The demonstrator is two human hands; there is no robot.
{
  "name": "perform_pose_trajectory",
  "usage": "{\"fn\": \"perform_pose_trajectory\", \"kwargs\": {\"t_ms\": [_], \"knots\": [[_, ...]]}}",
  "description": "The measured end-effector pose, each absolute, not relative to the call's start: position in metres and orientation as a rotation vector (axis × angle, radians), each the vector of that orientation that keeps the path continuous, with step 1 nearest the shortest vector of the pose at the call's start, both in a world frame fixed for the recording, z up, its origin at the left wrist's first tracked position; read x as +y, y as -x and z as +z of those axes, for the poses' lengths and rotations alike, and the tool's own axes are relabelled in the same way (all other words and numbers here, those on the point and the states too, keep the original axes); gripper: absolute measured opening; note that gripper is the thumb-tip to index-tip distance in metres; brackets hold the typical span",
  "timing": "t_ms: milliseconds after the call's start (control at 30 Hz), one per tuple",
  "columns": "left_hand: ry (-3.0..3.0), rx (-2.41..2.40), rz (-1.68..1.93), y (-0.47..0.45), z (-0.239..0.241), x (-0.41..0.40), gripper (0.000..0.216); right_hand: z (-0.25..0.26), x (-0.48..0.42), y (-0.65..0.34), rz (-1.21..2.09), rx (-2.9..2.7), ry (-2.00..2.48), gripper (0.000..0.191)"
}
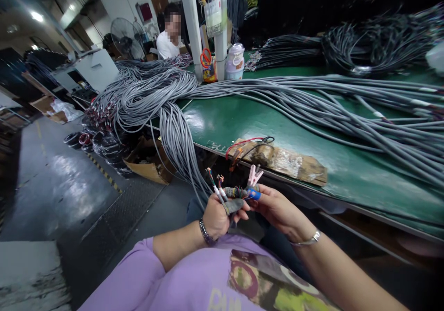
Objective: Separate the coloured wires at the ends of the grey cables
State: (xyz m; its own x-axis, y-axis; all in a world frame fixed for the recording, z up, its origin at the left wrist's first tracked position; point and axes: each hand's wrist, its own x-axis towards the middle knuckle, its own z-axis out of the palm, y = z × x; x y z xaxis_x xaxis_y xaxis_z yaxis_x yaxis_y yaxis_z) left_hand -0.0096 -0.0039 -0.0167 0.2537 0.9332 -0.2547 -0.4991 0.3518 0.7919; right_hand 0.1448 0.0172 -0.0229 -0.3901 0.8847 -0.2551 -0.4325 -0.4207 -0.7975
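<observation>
Head view: a cardboard box (147, 165) on the floor at about 10 o'clock from the hands holds dark contents too dim to tell. The left hand (217, 216) is curled shut around a grey cable end (233, 203), its stripped coloured wires (217, 185) fanning up toward 11 o'clock. The right hand (277, 207), at 3 o'clock and touching it, pinches a pink clip tool (254, 178). The green bench edge (263, 174) runs just above at 12 o'clock; bare floor (55, 181) opens at 9 o'clock.
</observation>
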Motion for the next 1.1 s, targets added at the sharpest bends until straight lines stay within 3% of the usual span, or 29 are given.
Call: {"fn": "perform_pose_trajectory", "kwargs": {"t_ms": [267,400,600,800,1100], "knots": [[-0.662,0.777,1.064,0.013,-0.017,0.001,0.037,-0.024,0.023,-0.143,1.921,-0.696,0.791,0.021],[-0.816,0.807,1.167,0.016,-0.017,-0.001,0.035,-0.024,0.032,-0.147,1.874,-0.616,0.748,0.033],[-1.009,0.838,1.162,0.013,-0.016,-0.001,0.037,-0.021,0.038,-0.141,1.455,-0.855,0.938,0.043],[-0.985,0.804,1.148,0.008,-0.020,0.004,0.031,-0.017,0.042,-0.135,1.740,-0.692,0.802,0.052],[-0.958,0.762,1.144,0.005,-0.021,0.004,0.034,-0.021,0.043,-0.134,1.810,-0.602,0.708,0.049]]}}
